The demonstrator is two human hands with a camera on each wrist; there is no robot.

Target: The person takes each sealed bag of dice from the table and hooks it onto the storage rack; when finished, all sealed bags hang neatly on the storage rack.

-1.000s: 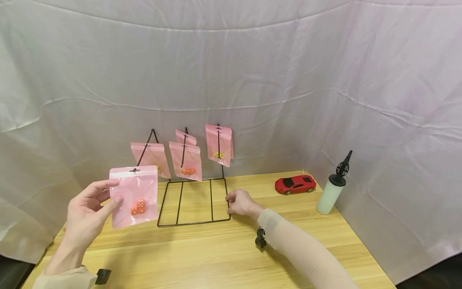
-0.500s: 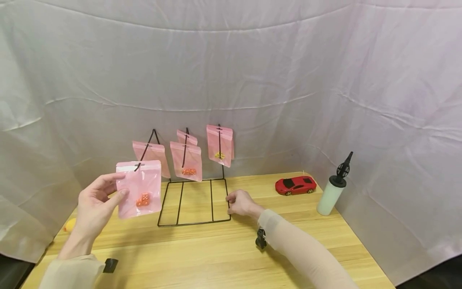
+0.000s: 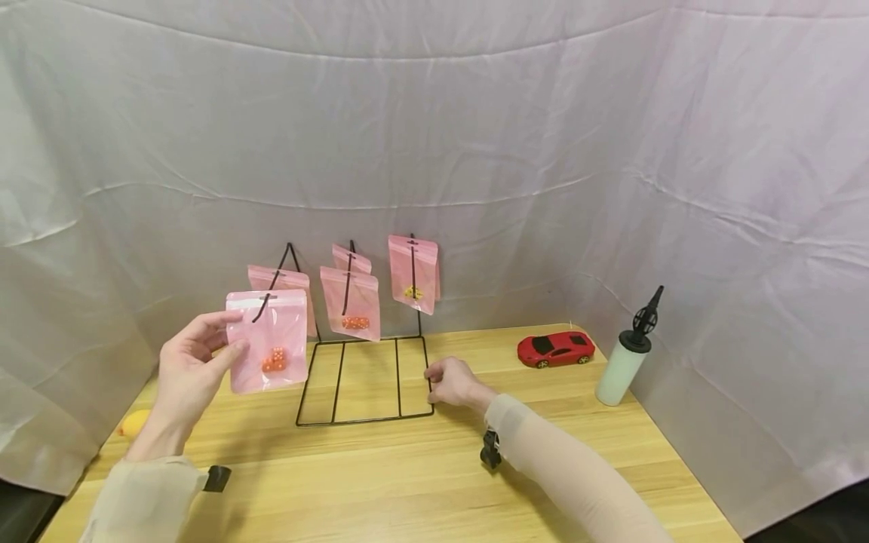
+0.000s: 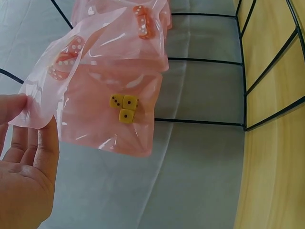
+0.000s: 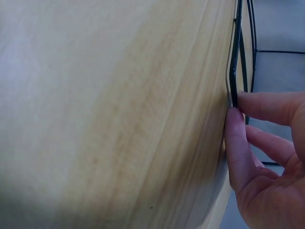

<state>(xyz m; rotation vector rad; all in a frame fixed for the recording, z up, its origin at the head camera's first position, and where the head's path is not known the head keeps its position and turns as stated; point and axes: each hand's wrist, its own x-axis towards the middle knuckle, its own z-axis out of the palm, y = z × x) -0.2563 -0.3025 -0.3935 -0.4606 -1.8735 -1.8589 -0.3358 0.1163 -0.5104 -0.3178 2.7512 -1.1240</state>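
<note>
My left hand (image 3: 190, 373) pinches the left edge of a pink zip bag (image 3: 293, 324) with orange dice (image 3: 274, 360) inside. The tip of the left black hook (image 3: 260, 311) pokes out in front of this bag, below its hang hole. Behind it hangs another pink bag; yellow dice (image 4: 127, 102) show through it in the left wrist view. More pink bags hang on the middle and right hooks, one front bag (image 3: 360, 294) with orange dice, another (image 3: 414, 264) with yellow. My right hand (image 3: 453, 381) pinches the right side bar of the black wire rack (image 3: 366, 419).
A red toy car (image 3: 555, 349) sits at the back right of the wooden table (image 3: 380, 483). Beside it stands a pale hand pump (image 3: 621, 369) with a black nozzle. A yellow object (image 3: 133, 424) lies partly behind my left wrist. Grey cloth (image 3: 434, 151) encloses the back and sides.
My left hand has moved right, up and toward the rack with the pink bag, which has slid a little onto the left hook. The yellow object has come into sight. My right hand stays put.
</note>
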